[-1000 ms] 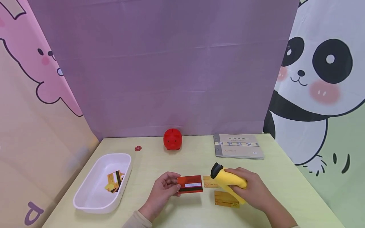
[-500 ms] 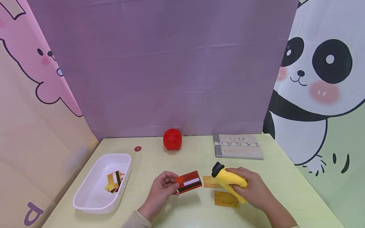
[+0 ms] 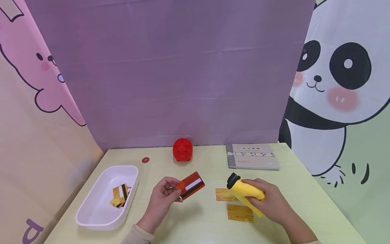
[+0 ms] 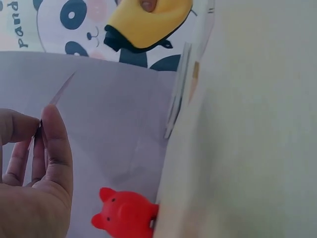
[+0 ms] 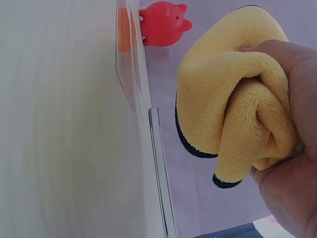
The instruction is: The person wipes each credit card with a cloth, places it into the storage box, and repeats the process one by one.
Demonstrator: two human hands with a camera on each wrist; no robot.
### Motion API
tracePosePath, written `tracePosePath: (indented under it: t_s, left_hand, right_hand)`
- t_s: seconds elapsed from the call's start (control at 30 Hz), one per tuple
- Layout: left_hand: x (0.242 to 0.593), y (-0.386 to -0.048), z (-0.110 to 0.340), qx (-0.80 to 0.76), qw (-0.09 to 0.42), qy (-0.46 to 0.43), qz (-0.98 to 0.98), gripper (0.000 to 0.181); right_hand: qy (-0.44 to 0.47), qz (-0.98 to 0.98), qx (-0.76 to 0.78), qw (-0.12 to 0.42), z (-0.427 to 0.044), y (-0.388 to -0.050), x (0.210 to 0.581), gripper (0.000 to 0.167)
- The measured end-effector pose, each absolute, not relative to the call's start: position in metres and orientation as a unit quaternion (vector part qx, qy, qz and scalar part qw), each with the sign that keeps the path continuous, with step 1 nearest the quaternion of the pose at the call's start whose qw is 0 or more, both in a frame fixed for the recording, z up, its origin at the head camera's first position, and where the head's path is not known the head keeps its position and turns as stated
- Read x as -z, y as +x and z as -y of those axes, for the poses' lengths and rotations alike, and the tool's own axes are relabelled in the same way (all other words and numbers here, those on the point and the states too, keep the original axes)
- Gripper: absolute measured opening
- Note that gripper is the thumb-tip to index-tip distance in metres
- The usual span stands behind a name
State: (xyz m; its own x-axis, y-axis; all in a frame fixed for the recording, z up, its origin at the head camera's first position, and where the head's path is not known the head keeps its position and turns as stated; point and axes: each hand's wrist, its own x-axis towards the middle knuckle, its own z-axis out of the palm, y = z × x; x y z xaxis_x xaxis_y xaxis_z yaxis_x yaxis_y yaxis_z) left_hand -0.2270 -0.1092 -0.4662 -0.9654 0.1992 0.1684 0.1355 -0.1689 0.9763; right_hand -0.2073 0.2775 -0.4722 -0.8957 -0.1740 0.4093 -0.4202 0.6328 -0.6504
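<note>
Between thumb and fingers my left hand point(image 3: 163, 200) pinches a red card point(image 3: 191, 185) by its left end. The card is tilted above the table, its black stripe and white printed strip facing up; the left wrist view shows it edge-on. My right hand point(image 3: 269, 201) grips a folded yellow cloth point(image 3: 248, 192) with dark edging, bunched up in the right wrist view. Below the cloth two gold cards lie on the table, the upper gold card point(image 3: 223, 194) partly hidden by it and the lower gold card point(image 3: 240, 213) nearer me.
At left stands a white tray point(image 3: 86, 206) with several cards point(image 3: 120, 195) inside. A red piggy bank point(image 3: 182, 150) sits at the table's back, with a small red disc point(image 3: 145, 160) to its left. A grey-beige notebook point(image 3: 253, 156) lies at the back right.
My left hand has lifted the red card and moved it left, away from the gold cards, turning its right end upward. My right hand with the cloth has barely moved.
</note>
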Motion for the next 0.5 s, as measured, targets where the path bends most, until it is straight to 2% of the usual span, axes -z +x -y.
tracePosePath:
  t_s: [0.5]
  left_hand:
    - [0.442,-0.223,0.161,-0.741,-0.093,0.108,-0.656,0.035]
  right_hand:
    - [0.16,0.887,-0.405,0.154,-0.281,-0.207,0.473,0.06]
